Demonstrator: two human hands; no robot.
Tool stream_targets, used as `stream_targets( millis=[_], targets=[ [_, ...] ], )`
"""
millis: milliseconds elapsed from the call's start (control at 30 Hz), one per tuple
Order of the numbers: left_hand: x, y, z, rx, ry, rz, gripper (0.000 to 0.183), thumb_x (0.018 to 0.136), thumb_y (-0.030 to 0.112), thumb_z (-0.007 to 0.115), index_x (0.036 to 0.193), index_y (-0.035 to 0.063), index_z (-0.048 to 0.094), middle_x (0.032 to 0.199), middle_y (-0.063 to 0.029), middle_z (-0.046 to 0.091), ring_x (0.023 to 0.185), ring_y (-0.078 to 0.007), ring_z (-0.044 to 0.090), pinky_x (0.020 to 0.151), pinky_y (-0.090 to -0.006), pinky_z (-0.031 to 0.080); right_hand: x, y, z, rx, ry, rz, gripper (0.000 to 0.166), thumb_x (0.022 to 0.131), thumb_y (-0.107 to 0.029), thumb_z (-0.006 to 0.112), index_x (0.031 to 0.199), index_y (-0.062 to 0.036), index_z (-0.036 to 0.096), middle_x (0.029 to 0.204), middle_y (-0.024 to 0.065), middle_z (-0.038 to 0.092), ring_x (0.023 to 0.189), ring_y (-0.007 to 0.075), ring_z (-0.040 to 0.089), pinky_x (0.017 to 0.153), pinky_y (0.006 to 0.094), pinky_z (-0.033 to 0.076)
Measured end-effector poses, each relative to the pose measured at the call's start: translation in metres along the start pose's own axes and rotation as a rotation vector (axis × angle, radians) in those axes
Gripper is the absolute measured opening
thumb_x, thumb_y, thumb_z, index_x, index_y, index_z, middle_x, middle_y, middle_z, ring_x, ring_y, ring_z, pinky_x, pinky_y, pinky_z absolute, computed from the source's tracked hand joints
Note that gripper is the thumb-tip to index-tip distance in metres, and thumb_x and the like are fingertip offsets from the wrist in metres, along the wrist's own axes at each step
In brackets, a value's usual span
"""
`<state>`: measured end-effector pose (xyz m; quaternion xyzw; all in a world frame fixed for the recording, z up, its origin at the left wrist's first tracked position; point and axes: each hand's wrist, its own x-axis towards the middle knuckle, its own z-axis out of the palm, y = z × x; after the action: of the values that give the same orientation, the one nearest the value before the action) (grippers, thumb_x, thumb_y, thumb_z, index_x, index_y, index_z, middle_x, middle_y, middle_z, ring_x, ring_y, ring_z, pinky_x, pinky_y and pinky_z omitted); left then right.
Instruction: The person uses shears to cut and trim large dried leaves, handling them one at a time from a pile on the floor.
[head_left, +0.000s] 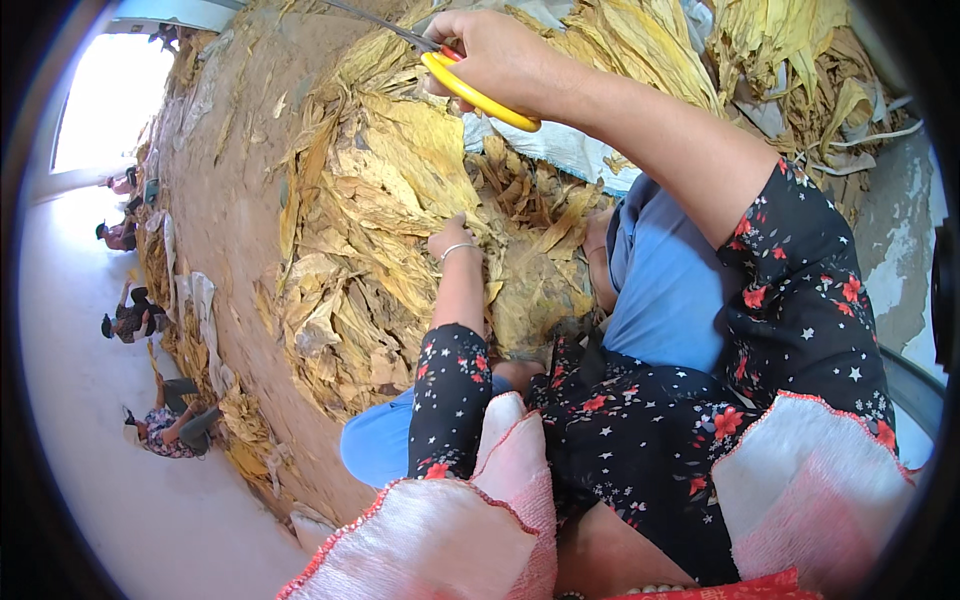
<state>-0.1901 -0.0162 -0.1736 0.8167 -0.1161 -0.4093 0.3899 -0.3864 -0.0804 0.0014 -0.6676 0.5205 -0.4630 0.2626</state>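
Observation:
Scissors with yellow and red handles (480, 94) are in my right hand (502, 64), raised at the top of the view, their blades pointing up and left. Below them my left hand (452, 238), with a bracelet at the wrist, touches the heap of large dried yellow-brown leaves (397, 165) in front of me. Its fingers are partly hidden, so whether they grip a leaf cannot be told. Darker brown leaves (525, 187) lie between the heap and my leg, beside a white woven sheet (577, 154).
More yellow leaves (780, 45) are piled at the upper right near a worn wall (900, 247). Across the brown floor (232, 247), several people sit along a row of leaf piles (244, 420) at the left. A bright opening (109, 97) is at the upper left.

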Motion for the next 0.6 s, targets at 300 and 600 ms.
stream_targets(
  millis=[300, 600],
  targets=[
    [0.04, 0.029, -0.091, -0.359, -0.353, -0.034, 0.016, 0.092, 0.008, 0.048, 0.101, -0.0025, 0.055, 0.092, -0.0143, 0.062, 0.081, -0.023, 0.062, 0.075, -0.0378, 0.055, -0.004, -0.006, 0.002, -0.01, -0.051, -0.015, 0.03, 0.081, -0.023, 0.059, 0.103, -0.0013, 0.063, 0.089, 0.0174, 0.065, 0.083, 0.031, 0.063, 0.074, 0.0368, 0.049],
    [0.082, -0.004, -0.117, -0.976, -0.625, -0.38, 0.026, 0.094, 0.013, 0.042, 0.098, -0.0115, 0.049, 0.075, -0.0156, 0.053, 0.056, -0.0177, 0.048, 0.046, -0.0253, 0.042, -0.015, -0.019, -0.001, -0.039, -0.136, 0.032, 0.026, 0.082, -0.022, 0.058, 0.098, -0.0018, 0.063, 0.084, 0.0159, 0.064, 0.078, 0.0307, 0.062, 0.07, 0.038, 0.048]
  ],
)
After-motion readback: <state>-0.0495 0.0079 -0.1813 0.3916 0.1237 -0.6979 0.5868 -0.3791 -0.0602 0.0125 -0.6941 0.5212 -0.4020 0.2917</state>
